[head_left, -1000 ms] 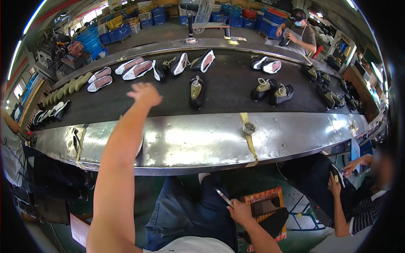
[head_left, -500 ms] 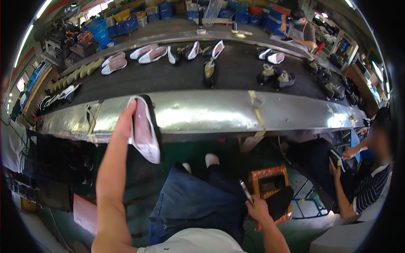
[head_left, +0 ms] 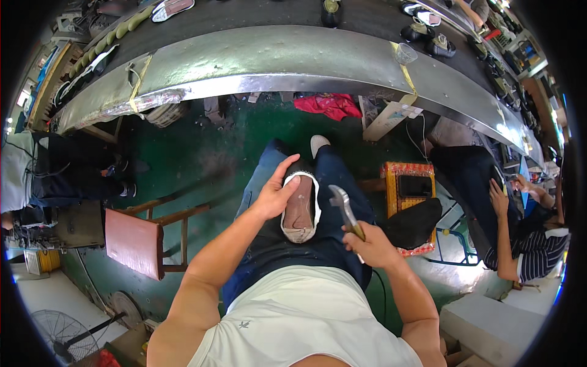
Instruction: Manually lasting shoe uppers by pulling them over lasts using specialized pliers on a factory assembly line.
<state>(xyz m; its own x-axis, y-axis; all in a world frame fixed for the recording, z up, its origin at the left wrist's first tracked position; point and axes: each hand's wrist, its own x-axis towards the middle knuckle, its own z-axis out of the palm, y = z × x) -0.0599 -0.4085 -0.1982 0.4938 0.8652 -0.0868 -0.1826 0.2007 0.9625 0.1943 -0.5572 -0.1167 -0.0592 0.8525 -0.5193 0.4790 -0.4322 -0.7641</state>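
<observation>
My left hand (head_left: pixel 277 194) grips a shoe (head_left: pixel 299 211) over my lap, its thumb on the shoe's face and fingers along the far side. The shoe's brownish-pink flat face is turned up, ringed by a white edge, with a dark far end. Just right of it, my right hand (head_left: pixel 371 243) is closed on a metal tool with a curved head (head_left: pixel 342 202); it looks like pincers. The tool's head is apart from the shoe and tilts up and left, and part of its handle is hidden in my fist.
Ahead runs a metal-edged bench (head_left: pixel 275 58) with shoes on its dark belt. A stool (head_left: pixel 134 241) stands left. On the right, a patterned crate (head_left: pixel 391 177) holds a phone (head_left: pixel 414 186) and a black pad (head_left: pixel 416 223). Beyond sits a co-worker (head_left: pixel 507 244). A fan (head_left: pixel 61 342) is lower left.
My left hand has brought the shoe from the bench edge down to my lap. My right hand has raised the tool beside it. The view has tipped down.
</observation>
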